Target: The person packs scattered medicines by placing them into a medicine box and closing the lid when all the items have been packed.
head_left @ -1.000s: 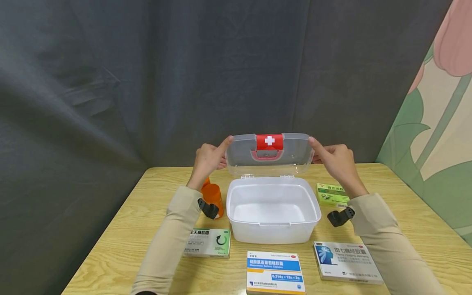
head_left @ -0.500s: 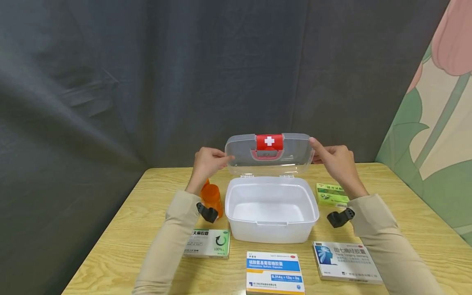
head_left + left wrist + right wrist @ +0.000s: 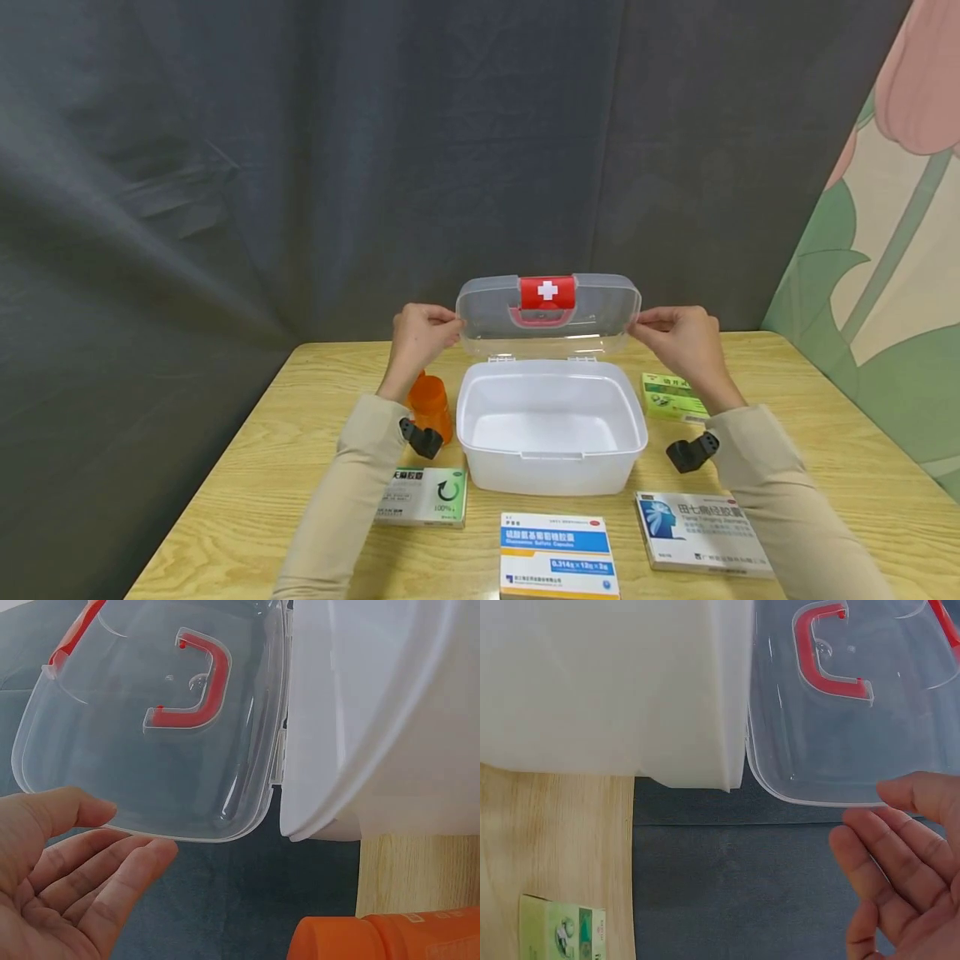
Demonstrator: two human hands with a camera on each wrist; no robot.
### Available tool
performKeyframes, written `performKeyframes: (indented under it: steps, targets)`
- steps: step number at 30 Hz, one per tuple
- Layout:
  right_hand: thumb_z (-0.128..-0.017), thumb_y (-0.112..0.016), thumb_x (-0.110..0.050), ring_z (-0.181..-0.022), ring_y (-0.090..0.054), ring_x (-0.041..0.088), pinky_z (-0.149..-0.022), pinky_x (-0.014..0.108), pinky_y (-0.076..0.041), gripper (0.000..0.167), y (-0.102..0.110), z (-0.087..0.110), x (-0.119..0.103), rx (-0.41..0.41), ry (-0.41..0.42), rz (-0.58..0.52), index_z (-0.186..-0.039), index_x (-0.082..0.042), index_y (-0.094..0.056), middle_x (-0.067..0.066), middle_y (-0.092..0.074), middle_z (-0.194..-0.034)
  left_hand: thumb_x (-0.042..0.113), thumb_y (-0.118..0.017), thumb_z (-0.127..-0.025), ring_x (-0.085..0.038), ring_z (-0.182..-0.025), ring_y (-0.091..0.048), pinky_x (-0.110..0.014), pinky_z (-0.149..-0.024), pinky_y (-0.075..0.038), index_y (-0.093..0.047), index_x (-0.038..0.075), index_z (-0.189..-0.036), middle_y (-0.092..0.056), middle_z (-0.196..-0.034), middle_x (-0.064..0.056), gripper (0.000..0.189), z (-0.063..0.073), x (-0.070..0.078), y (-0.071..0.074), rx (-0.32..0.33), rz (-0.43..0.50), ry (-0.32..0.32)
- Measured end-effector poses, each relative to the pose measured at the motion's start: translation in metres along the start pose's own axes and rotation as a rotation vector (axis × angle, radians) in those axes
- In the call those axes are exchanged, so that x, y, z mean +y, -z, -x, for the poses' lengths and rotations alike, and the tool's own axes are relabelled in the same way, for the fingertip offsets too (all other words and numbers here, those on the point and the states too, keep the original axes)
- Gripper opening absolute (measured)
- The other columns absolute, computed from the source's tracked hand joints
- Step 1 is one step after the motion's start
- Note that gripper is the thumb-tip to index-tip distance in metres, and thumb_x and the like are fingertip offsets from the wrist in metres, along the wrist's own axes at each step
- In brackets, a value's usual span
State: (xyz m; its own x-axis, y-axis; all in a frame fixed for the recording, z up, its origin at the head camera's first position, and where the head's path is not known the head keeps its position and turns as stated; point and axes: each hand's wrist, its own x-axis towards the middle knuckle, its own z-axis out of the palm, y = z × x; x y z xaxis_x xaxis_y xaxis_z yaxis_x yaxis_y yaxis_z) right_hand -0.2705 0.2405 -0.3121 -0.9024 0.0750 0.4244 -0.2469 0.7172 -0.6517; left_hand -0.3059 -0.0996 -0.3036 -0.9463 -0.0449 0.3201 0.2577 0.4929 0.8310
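Note:
A clear lid [image 3: 592, 308] with a red, white-crossed latch [image 3: 547, 292] stands raised on its hinges behind the white medicine box [image 3: 551, 471]. Its inside shows as bare white plastic. My left hand [image 3: 422, 337] pinches the lid's left edge, thumb on the inner side and fingertips behind, as the left wrist view shows. On the opposite edge my right hand [image 3: 682, 343] has its thumb [image 3: 911, 791] at the rim and its fingers behind. A red handle [image 3: 214, 690] is set in the lid.
Orange pill bottles [image 3: 431, 408] stand left of the box, partly behind my left wrist. A green carton [image 3: 671, 398] lies to the right. Nearer me lie a green-white carton [image 3: 431, 497], a blue-white carton [image 3: 557, 554] and a white carton [image 3: 701, 533]. A dark curtain [image 3: 450, 150] hangs behind the table.
My left hand has slid down the lid's left edge, and then my right hand down the right edge. The lid has dipped very slightly. The box and cartons have stayed in place.

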Motion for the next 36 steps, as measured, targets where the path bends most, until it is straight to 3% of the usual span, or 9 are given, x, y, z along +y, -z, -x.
performKeyframes:
  steps: [11,23,32,36]
  targets:
    - [-0.091,-0.068,-0.026,-0.086,-0.068,0.034,-0.063,0.030,-0.050,0.031,-0.004,-0.004,0.001,0.020,-0.010,-0.012,-0.099,0.003,-0.074,0.018,-0.072,-0.094,0.023,-0.075,-0.085,-0.017,-0.067,-0.070,-0.027,-0.063,-0.057,-0.077,0.003,-0.084,-0.072,-0.077,-0.006,0.020,-0.003,-0.003,-0.001,0.014,0.016,0.000]
    - [-0.093,-0.064,-0.030,-0.094,-0.063,0.035,-0.073,0.045,-0.050,0.035,-0.006,-0.009,0.002,-0.006,-0.083,-0.042,-0.103,0.003,-0.073,0.019,-0.071,-0.097,0.023,-0.074,-0.087,-0.023,-0.069,-0.071,-0.027,-0.062,-0.057,-0.077,0.002,-0.086,-0.071,-0.077,-0.008,0.021,-0.011,-0.005,-0.004,0.008,0.010,-0.028]
    - [-0.094,-0.063,-0.032,-0.094,-0.060,0.033,-0.068,0.039,-0.043,0.037,-0.006,-0.015,0.003,-0.005,-0.079,-0.033,-0.102,0.002,-0.074,0.017,-0.071,-0.096,0.028,-0.077,-0.085,-0.024,-0.066,-0.070,-0.027,-0.059,-0.057,-0.077,0.004,-0.082,-0.070,-0.070,-0.004,0.024,-0.015,-0.004,-0.008,0.035,0.010,-0.029]
    - [-0.093,-0.063,-0.032,-0.094,-0.061,0.034,-0.069,0.040,-0.046,0.037,-0.006,-0.017,0.003,-0.010,-0.087,-0.034,-0.102,0.002,-0.074,0.017,-0.072,-0.095,0.030,-0.077,-0.085,-0.023,-0.066,-0.070,-0.027,-0.058,-0.057,-0.078,0.005,-0.082,-0.070,-0.071,-0.004,0.025,-0.017,-0.004,-0.009,0.037,0.009,-0.018]
